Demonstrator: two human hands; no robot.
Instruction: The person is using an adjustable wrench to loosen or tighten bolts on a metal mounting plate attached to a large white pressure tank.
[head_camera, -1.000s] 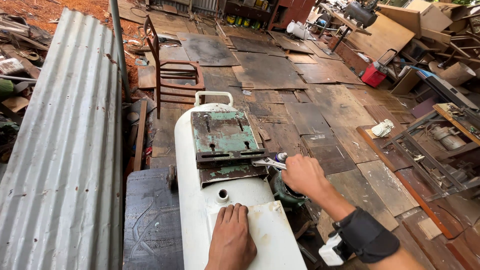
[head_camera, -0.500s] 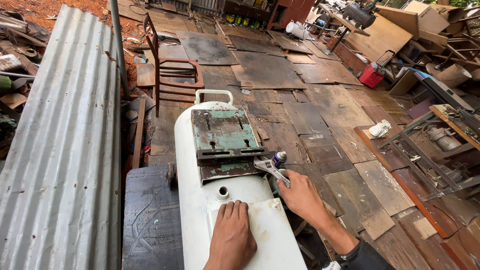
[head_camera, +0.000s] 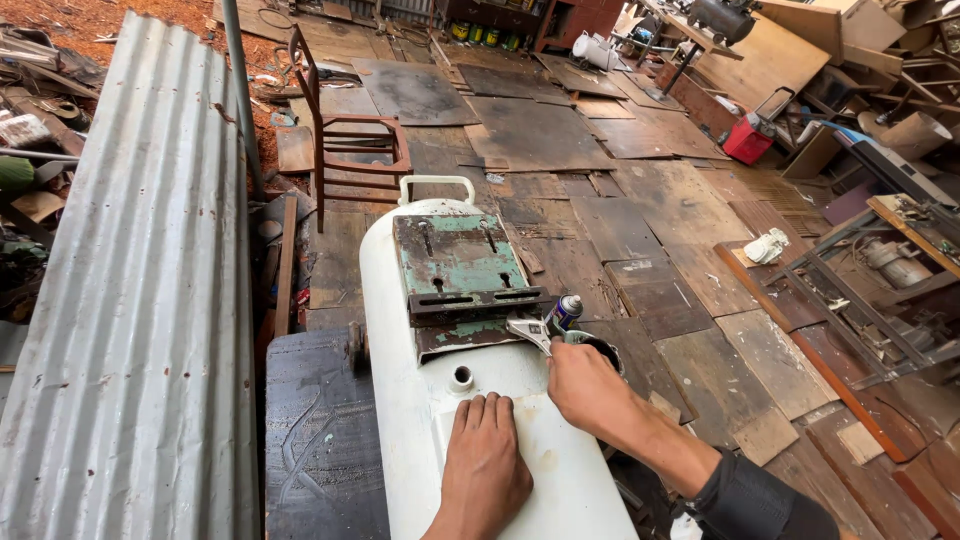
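White tank (head_camera: 420, 400), rusty green plate (head_camera: 455, 265), wrench (head_camera: 528, 330) in right hand (head_camera: 588, 385)

The floor (head_camera: 640, 240) is a patchwork of dark, worn boards and sheets. A white tank (head_camera: 440, 420) lies on it lengthwise at 6 o'clock, with a rusty green plate (head_camera: 455, 265) on its top. A dark slab (head_camera: 320, 430) lies just beside the tank at 7 o'clock. A corrugated sheet (head_camera: 140, 280) stretches from 8 to 11 o'clock. A wooden chair (head_camera: 345, 150) stands at 11 o'clock, beyond the tank's handle end. A red container (head_camera: 750, 140) sits at 2 o'clock, and a white rag (head_camera: 768, 246) lies at 3 o'clock, near a metal frame (head_camera: 860, 300). Bare reddish earth (head_camera: 110, 15) shows at the far 11 o'clock corner.
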